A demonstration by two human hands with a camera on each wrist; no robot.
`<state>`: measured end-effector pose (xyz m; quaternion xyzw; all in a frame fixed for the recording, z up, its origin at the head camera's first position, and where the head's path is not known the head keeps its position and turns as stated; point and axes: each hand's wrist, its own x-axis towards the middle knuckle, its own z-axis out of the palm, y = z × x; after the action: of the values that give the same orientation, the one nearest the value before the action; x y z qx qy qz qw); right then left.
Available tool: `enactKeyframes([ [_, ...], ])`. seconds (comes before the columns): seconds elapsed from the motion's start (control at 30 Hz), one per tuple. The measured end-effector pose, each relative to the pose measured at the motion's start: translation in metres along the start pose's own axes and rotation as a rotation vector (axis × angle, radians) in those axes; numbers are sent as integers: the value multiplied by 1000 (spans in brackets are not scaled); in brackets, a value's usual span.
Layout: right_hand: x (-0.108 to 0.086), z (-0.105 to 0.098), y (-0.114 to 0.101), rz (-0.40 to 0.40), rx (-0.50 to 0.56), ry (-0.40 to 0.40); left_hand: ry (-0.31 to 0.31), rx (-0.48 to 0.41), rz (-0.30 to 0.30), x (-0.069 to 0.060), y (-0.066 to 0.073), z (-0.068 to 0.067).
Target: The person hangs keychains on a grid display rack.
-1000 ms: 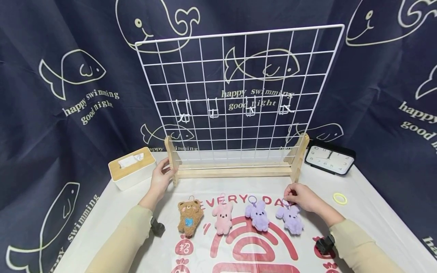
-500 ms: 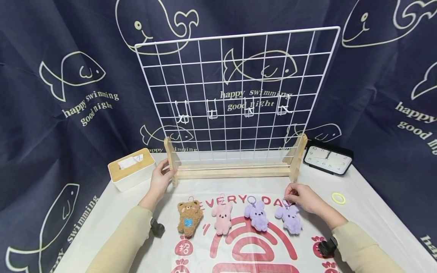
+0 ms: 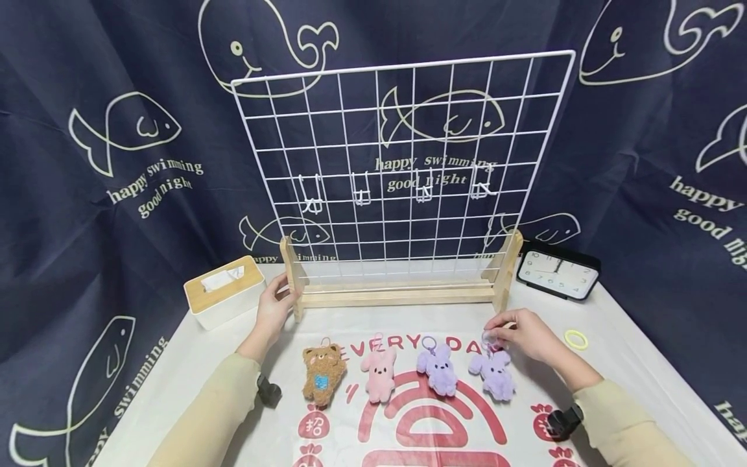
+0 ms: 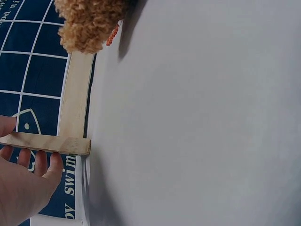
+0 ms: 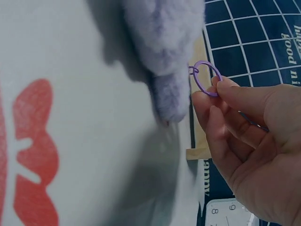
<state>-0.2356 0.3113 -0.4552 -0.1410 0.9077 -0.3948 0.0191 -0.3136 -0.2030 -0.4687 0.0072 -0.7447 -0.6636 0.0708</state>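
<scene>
My left hand (image 3: 274, 308) grips the left upright of the wooden stand (image 3: 397, 298), which bears a white wire grid (image 3: 397, 146). In the left wrist view, the thumb lies on one side of the upright and the fingers on the other. Between thumb and fingers, my right hand (image 5: 249, 132) pinches the purple key ring (image 5: 203, 89) of the rightmost purple plush keychain (image 3: 495, 376). That plush appears to lie on the table. To its left lie another purple plush keychain (image 3: 439, 371), a pink plush keychain (image 3: 380, 376) and a brown bear keychain (image 3: 323, 373).
Several white hooks (image 3: 362, 193) hang in a row on the grid. A tissue box (image 3: 224, 292) stands left of the stand and a black-framed clock (image 3: 558, 271) right of it. A yellow ring (image 3: 576, 340) lies on the white table (image 3: 607, 363).
My right hand has risen slightly, drawing the purple key ring upward. My left hand stays on the stand. The head view has shifted a little.
</scene>
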Motion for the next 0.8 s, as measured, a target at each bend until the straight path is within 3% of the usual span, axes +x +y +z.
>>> enactKeyframes([
  [0.43,-3,-15,-19,-25,90,63,1,25,2,0,-3,-1],
  [0.8,-1,-22,-18,-39,207,76,2,6,3,0,-3,0],
])
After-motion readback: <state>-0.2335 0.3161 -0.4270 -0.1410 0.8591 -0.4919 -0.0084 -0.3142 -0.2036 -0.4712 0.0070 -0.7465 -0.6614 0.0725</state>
